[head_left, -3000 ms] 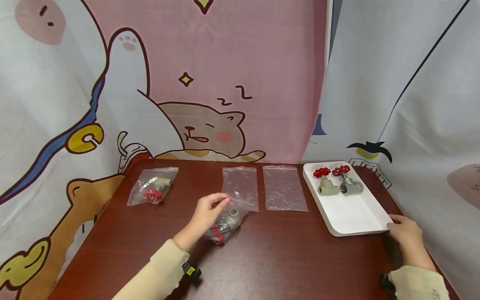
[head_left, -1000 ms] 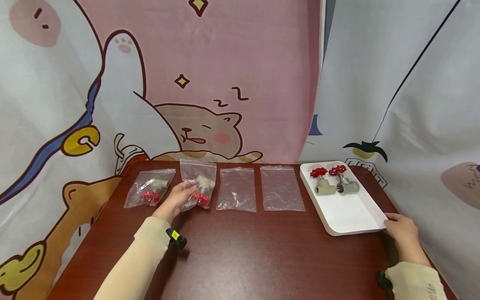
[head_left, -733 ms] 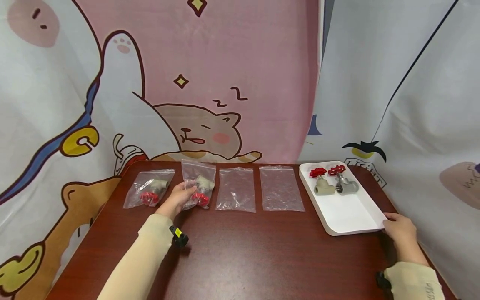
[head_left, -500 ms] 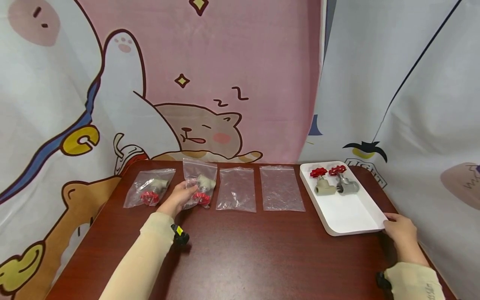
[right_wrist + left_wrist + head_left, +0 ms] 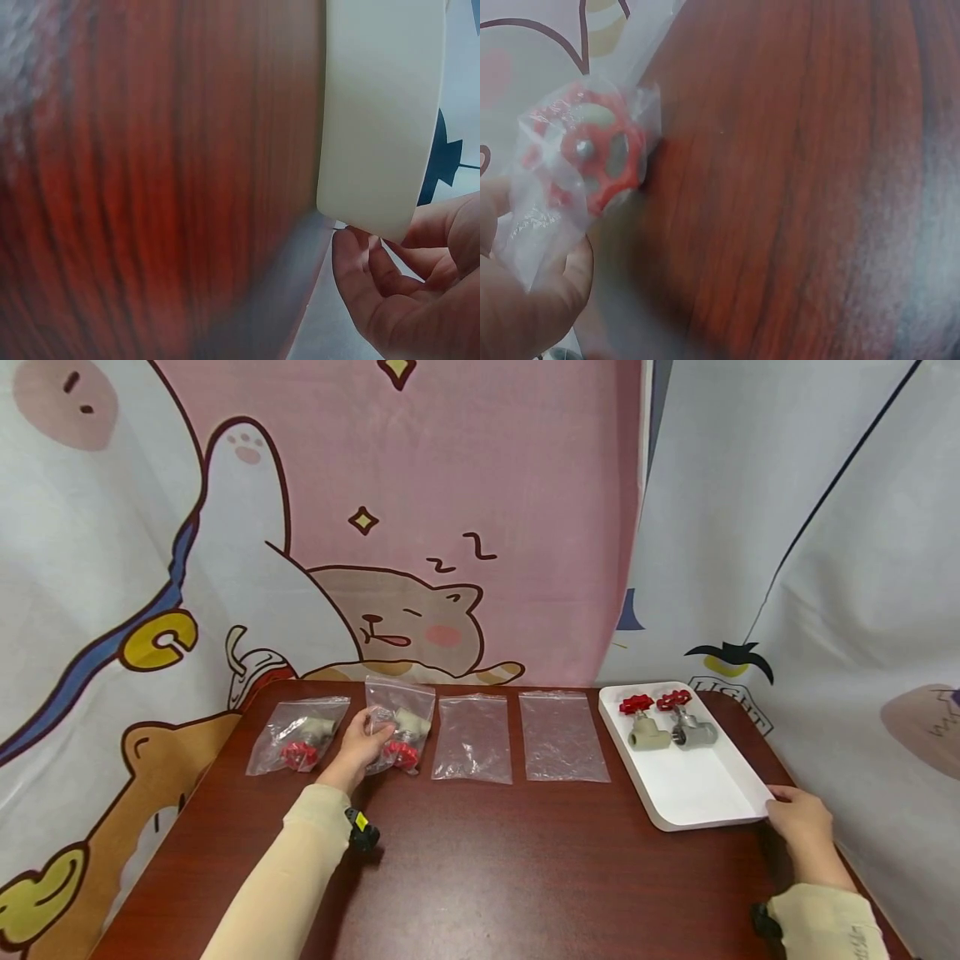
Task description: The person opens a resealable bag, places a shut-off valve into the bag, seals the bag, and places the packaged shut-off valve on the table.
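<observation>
Holding a bagged valve over the table.
Remotely, I see the left hand pinching it, between a filled bag and a flat bag; the right hand pinches the corner of the white tray. A loosened left grip could, I judge, let the valve's weight slump.

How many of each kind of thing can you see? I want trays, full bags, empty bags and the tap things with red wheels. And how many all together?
White tray: 1
Filled clear bags: 2
Empty clear bags: 2
Red-wheeled valves: 4 (2 in bags, 2 in the tray)
Total: 9
</observation>
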Demonstrator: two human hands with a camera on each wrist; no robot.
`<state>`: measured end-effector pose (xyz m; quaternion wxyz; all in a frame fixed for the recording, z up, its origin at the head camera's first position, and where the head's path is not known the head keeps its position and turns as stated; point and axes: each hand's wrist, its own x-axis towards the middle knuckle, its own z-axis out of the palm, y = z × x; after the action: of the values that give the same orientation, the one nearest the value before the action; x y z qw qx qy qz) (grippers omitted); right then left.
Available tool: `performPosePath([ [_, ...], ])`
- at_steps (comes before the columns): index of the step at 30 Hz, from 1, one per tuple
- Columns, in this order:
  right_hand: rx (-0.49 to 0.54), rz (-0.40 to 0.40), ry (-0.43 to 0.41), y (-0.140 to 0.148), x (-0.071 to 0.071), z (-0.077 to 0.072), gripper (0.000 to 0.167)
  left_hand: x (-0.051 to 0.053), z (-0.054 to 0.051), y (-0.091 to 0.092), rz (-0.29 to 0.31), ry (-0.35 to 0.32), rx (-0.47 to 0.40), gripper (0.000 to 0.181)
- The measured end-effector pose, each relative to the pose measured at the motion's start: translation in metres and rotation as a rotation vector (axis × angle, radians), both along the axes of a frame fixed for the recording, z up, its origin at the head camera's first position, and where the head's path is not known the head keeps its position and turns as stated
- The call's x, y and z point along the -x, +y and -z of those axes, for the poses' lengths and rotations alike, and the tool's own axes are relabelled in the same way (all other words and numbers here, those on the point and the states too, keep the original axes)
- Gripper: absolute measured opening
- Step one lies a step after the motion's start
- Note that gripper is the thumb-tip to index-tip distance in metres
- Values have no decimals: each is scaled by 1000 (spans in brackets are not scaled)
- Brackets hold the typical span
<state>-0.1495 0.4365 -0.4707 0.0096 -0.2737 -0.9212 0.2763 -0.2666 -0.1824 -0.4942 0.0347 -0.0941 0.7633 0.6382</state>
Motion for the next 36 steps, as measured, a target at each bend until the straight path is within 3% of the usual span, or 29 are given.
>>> performPosePath([
  [5,-6,-3,-1,1,1,2,49,-6,-2,-8,21,38,-91,64],
  [9,7,-2,-11,2,0,1,49,-6,-4,-11,29,-2,-50,57],
  [11,13,0,-15,2,-1,1,49,-3,-4,-11,0,-7,22,54],
  [13,14,6,-14,2,0,0,49,-2,-3,-10,-45,9,146,55],
  [17,4,7,-4,1,1,-1,49,-1,-3,-10,-107,82,434,58],
  [20,5,-2,5,1,0,-1,48,0,-3,-10,-147,147,572,55],
  [30,26,13,-28,1,-2,-1,48,-5,-12,5,-124,188,702,45],
  [36,34,28,-26,-1,-1,-1,50,-8,-17,21,-91,299,769,45],
])
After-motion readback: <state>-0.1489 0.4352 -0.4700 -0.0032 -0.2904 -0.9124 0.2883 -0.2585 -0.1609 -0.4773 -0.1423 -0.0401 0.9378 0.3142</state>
